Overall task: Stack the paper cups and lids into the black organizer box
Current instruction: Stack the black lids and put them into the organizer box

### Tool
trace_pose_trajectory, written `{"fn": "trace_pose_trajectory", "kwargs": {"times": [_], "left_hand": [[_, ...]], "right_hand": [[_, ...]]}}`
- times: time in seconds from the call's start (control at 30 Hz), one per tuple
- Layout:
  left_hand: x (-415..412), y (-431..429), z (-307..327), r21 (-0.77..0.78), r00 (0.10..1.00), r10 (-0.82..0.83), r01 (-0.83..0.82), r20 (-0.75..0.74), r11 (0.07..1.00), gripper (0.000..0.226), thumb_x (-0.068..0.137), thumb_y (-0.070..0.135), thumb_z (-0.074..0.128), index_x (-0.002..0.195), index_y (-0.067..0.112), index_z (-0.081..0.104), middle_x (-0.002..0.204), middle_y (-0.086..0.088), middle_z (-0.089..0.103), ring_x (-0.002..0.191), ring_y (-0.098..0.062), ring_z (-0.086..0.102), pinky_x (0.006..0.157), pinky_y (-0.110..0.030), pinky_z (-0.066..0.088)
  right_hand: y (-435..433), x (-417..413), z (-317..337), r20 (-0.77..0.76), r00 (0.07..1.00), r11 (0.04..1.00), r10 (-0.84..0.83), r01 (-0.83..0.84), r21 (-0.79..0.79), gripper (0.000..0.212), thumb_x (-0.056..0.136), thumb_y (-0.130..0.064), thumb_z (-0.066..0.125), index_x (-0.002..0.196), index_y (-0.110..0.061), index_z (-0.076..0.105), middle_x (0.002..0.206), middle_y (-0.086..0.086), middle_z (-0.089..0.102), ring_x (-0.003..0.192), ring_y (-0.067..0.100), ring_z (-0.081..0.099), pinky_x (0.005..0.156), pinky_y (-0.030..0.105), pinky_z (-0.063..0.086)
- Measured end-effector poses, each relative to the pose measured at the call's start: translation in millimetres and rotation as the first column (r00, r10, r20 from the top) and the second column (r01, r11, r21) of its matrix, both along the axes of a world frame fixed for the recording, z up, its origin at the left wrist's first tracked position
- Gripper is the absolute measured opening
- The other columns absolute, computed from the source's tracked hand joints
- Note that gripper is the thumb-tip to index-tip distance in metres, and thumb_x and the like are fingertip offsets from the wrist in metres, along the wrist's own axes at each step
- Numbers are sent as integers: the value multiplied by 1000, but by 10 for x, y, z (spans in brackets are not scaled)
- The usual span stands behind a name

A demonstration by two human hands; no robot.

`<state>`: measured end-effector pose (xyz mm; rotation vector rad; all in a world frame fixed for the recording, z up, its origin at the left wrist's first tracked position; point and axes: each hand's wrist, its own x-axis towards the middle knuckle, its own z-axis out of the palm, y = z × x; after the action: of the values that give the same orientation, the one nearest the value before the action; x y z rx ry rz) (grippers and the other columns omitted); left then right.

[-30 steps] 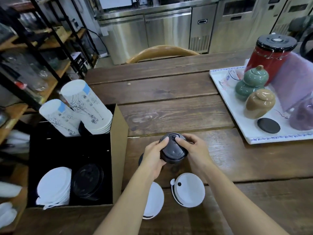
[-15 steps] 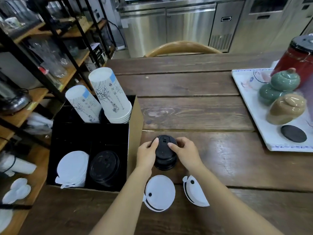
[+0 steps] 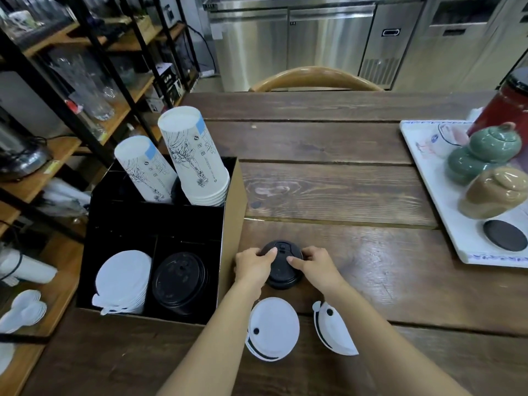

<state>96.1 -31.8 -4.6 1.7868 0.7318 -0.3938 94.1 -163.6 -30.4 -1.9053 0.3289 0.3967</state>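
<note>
Partly hidden, black lids [image 3: 281,267] sit gripped by left hand [image 3: 251,267] and right hand [image 3: 317,267] fingers.

A café back room: steel fridges [image 3: 288,38], glassware shelves [image 3: 85,81], takeaway cups [image 3: 194,155].

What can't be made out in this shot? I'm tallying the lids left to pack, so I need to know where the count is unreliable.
All in the head view:
- Black lid stack: left hand and right hand cover its sides, so the count is unclear.
- Right white lid: partly under the right forearm.
- Black organizer box: the cup stacks have their bases hidden by its walls.
- Red canister: cut off by the right edge.
</note>
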Motion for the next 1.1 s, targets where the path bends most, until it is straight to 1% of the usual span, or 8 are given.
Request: {"fn": "trace_pose_trajectory", "kwargs": {"times": [0.13, 0.27, 0.37, 0.43, 0.57, 0.7, 0.87, 1.1], "left_hand": [[21, 27, 71, -155, 994, 62, -75, -87, 985, 47, 81, 19, 70, 122, 2, 54, 135, -14, 47, 117, -31, 51, 92, -48, 51], [-16, 25, 130, -220, 993, 87, -103, -79, 970, 45, 80, 13, 71, 121, 5, 54, 127, -14, 57, 112, -27, 53, 95, -45, 48], [10, 37, 256, -299, 996, 64, -81, -65, 951, 34, 81, 11, 69, 112, 9, 57, 121, -13, 60, 107, -26, 54, 93, -43, 48], [12, 78, 385, -347, 998, 33, -47, -47, 937, 24, 81, 14, 70, 101, 14, 56, 118, -13, 62, 104, -26, 59, 87, -41, 52], [-52, 253, 658, -331, 994, -29, 62, 103, 942, 32, 81, 22, 70, 109, 14, 55, 111, -7, 66, 93, -19, 66, 60, -26, 53], [-144, 569, 988, -315, 976, -32, 100, 214, 944, 31, 79, 20, 72, 106, 9, 60, 101, -7, 70, 80, -16, 70, 61, -26, 56], [-286, 990, 1197, -274, 967, -61, 130, 247, 953, 14, 77, 20, 73, 84, 8, 70, 73, 1, 76, 67, -12, 72, 60, -27, 59], [-486, 1513, 1198, -238, 954, 21, 53, 298, 970, 14, 78, 21, 72, 82, 8, 71, 72, 3, 76, 67, -11, 72, 65, -27, 58]], "right_hand": [[2, -9, 13, -45, 998, 993, -37, 42, 113, 31, 83, -26, 67, 108, -16, 51, 109, 3, 60, 92, 14, 58, 67, 19, 49], [-50, -7, 70, -46, 996, 987, -73, 79, 141, 37, 79, -22, 72, 110, -13, 55, 110, 5, 62, 100, 21, 59, 78, 29, 52], [-45, 1, 188, 15, 986, 954, -163, 154, 256, 27, 80, -18, 71, 104, -17, 60, 108, 5, 65, 99, 21, 61, 74, 28, 52], [-33, 18, 320, 99, 977, 948, -190, 156, 276, 24, 80, -18, 70, 102, -20, 63, 104, 2, 67, 98, 20, 62, 73, 27, 53], [20, 52, 649, 247, 955, 958, -163, 93, 272, 20, 77, -20, 73, 96, -19, 67, 95, -2, 69, 93, 17, 64, 71, 23, 50], [195, -25, 949, 321, 940, 960, -116, 23, 279, 20, 77, -26, 73, 94, -17, 68, 92, 3, 70, 89, 20, 66, 74, 33, 54], [534, -137, 1174, 335, 940, 964, -61, -32, 264, 20, 77, -31, 72, 90, -16, 67, 91, 9, 70, 88, 25, 67, 79, 46, 54], [1072, -268, 1238, 290, 955, 973, 56, -118, 200, 30, 78, -36, 70, 93, -11, 63, 94, 10, 69, 89, 28, 66, 74, 48, 55]]}}
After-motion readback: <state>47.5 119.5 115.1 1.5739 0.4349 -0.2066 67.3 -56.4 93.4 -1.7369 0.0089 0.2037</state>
